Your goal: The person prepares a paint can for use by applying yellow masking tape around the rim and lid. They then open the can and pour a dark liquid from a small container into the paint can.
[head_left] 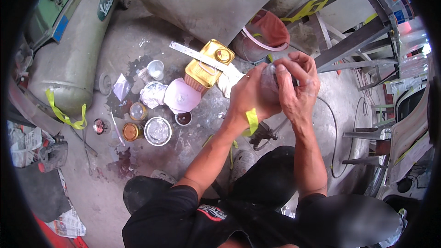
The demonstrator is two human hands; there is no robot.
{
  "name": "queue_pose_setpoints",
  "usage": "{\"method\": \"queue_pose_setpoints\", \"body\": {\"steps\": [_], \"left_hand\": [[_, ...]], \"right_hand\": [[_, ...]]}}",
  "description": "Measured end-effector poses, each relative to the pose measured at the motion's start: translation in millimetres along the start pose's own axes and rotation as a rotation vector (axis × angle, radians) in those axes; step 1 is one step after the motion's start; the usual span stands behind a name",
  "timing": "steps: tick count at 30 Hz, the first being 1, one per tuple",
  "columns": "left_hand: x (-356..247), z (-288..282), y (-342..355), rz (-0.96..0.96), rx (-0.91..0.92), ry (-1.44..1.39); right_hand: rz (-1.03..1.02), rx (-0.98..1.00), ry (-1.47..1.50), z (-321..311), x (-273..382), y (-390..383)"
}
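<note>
Up at the right of centre, both my hands are round a rounded greyish object with a translucent surface point(268, 82); I cannot make out exactly what it is. My left hand point(250, 96) grips it from the left, with a strip of yellow tape point(251, 122) hanging near the wrist. My right hand point(298, 87) has its fingers curled over its top and right side. Below my hands a black tool point(261, 135), perhaps a spray gun, is partly hidden. Left of them lie a yellow square tin point(200, 74), a pale flat stick point(183, 49) and a white cloth point(226, 87).
On the floor stand several small pots and cups point(158, 130), with pink paper point(179, 95). A large cylindrical tank point(76, 64) is at the left, a pink bucket point(245, 46) behind my hands, a metal frame point(353, 59) at the right, and a hose point(332, 151) beside my right arm.
</note>
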State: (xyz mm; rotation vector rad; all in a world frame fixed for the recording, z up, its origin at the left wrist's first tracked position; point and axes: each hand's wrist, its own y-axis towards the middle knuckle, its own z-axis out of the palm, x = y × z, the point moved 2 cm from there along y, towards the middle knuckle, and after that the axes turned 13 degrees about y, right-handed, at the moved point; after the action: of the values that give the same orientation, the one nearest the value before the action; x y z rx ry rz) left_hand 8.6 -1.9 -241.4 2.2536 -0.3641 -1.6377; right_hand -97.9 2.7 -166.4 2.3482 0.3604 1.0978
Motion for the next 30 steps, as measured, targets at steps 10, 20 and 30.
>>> {"method": "queue_pose_setpoints", "body": {"steps": [10, 20, 30], "left_hand": [[11, 19, 0, 0.056, -0.155, 0.139], [17, 34, -15, 0.02, -0.263, 0.198], [10, 15, -8, -0.073, 0.001, -0.011]], "right_hand": [[0.239, 0.074, -0.032, 4, -21, -3], [0.426, 0.11, 0.076, 10, -30, -1], [0.301, 0.218, 0.206, -1, -13, 2]]}}
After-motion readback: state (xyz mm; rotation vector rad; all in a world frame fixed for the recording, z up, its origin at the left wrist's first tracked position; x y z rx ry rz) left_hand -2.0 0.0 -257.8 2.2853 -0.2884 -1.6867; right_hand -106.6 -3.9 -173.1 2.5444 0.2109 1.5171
